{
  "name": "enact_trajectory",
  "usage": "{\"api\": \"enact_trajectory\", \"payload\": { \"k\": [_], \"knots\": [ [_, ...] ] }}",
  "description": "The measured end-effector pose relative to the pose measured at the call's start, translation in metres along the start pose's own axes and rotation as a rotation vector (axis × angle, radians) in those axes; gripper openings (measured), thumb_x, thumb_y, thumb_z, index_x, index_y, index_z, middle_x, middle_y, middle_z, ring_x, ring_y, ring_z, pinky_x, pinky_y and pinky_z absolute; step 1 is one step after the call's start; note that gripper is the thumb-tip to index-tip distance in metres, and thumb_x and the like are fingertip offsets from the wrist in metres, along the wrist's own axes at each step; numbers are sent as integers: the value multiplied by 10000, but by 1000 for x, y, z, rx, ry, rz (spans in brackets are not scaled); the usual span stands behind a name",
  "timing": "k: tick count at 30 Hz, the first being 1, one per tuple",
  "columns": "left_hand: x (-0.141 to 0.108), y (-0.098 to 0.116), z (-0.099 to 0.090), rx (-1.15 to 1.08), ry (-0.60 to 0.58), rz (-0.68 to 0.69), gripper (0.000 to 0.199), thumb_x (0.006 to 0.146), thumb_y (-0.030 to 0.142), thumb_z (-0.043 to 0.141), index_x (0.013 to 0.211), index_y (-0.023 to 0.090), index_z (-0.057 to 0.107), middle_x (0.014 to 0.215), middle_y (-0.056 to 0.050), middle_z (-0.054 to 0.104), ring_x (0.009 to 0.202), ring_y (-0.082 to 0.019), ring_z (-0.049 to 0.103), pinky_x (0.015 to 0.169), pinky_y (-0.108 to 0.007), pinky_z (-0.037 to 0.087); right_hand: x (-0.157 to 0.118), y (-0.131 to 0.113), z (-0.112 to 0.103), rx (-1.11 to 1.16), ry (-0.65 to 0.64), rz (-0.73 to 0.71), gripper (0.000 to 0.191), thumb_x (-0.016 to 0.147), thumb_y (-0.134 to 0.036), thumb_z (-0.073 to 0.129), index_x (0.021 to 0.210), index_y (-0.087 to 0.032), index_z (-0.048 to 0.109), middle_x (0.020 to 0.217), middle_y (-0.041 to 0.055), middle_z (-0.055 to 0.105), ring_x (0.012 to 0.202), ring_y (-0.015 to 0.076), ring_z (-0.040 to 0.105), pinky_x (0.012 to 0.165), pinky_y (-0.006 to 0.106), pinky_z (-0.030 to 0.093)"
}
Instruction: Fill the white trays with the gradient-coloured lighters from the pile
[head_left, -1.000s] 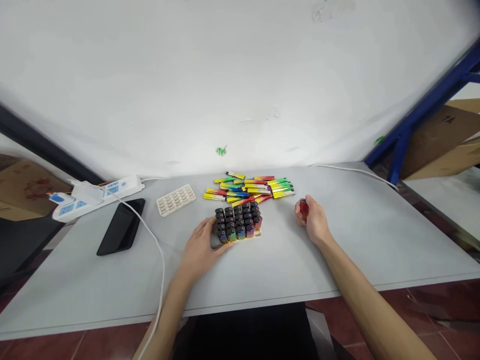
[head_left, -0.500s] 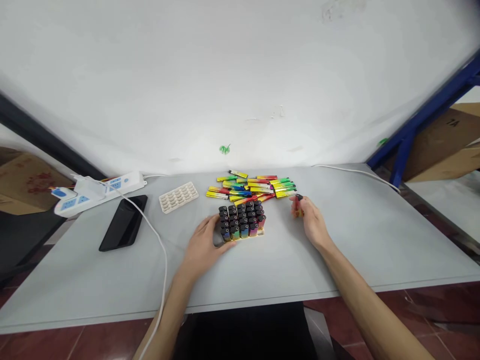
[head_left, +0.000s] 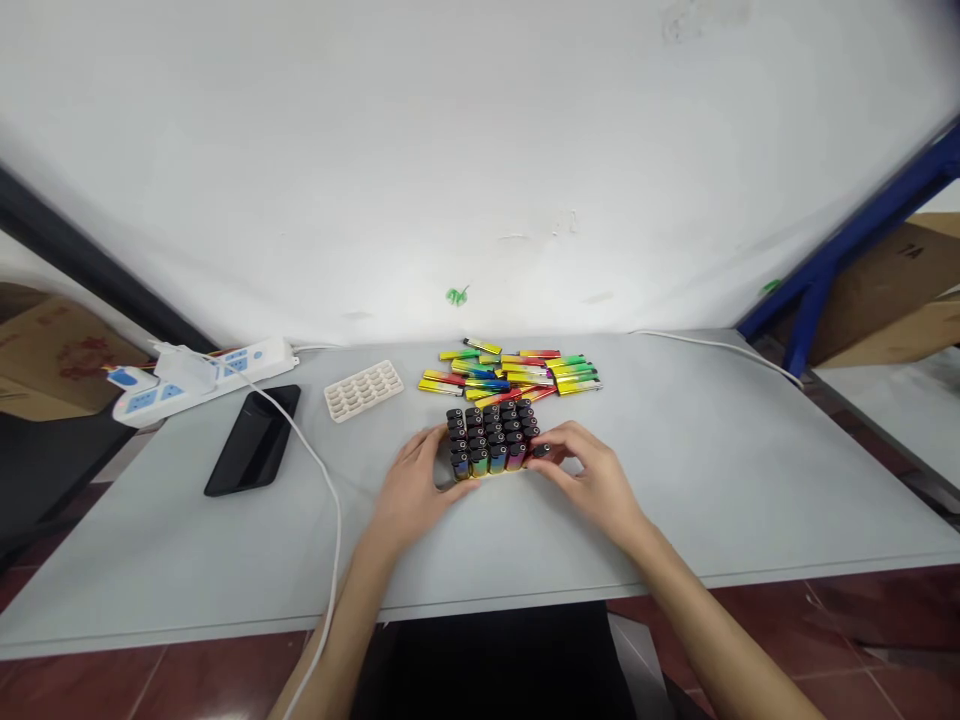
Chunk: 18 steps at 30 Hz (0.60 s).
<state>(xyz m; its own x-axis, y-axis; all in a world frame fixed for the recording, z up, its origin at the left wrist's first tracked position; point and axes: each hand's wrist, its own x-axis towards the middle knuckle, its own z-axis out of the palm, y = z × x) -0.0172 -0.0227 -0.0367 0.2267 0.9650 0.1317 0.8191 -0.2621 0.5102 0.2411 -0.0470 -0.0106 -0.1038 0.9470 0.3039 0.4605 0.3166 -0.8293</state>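
Black-topped lighters (head_left: 495,437) stand upright in tight rows in a pale tray (head_left: 501,474) near the middle of the table. My left hand (head_left: 416,490) wraps round the left side of this block, its thumb along the front corner. At the front right corner, my right hand (head_left: 589,470) pinches a lighter (head_left: 540,452) by its sides, close against the standing rows. The lower part of that lighter is hidden. Behind the block, several lighters with shiny yellow, green, red and blue bodies (head_left: 510,372) lie in a loose pile.
An unfilled pale tray (head_left: 364,391) with slots lies left of the pile. Farther left are a black phone (head_left: 253,440) and a white power strip (head_left: 202,380). A white cable (head_left: 334,500) crosses the left of the table (head_left: 735,460). The wall (head_left: 480,180) rises behind.
My right hand has moved left with its lighter, from open table to the block's front right corner. My left hand keeps its place at the block. The whole view has shifted slightly.
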Motion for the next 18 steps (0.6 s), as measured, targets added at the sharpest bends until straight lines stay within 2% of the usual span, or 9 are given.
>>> {"api": "enact_trajectory", "payload": {
  "k": [6,11,15,18],
  "knots": [
    [0,0,0,-25,18,12,749,773,563,703,1390,246,419,1353,-96,552,1269,-300,517,1063,-451,441,-7,10,10,-195,79,-3,283,884,-374,666,1092,-225,547,936,30,688,709,159,666,558,272,513],
    [1,-1,0,-24,25,20,748,769,563,707,1388,249,426,1342,-95,559,1262,-303,522,1057,-453,446,-7,13,4,-447,137,-109,292,919,-461,596,1070,-212,578,762,3,691,531,142,615,494,272,464],
    [1,-1,0,-23,14,28,746,779,555,702,1393,238,418,1346,-100,553,1263,-297,518,1062,-455,443,-8,11,0,-561,148,-232,209,966,-404,539,1012,-222,632,876,16,728,532,114,620,471,251,426],
    [1,-2,1,-25,14,38,743,788,536,703,1400,237,404,1360,-101,547,1278,-297,506,1070,-457,435,-8,7,2,-574,117,-277,188,986,-329,510,1056,-235,656,930,14,727,535,95,614,484,241,425]
  ]
}}
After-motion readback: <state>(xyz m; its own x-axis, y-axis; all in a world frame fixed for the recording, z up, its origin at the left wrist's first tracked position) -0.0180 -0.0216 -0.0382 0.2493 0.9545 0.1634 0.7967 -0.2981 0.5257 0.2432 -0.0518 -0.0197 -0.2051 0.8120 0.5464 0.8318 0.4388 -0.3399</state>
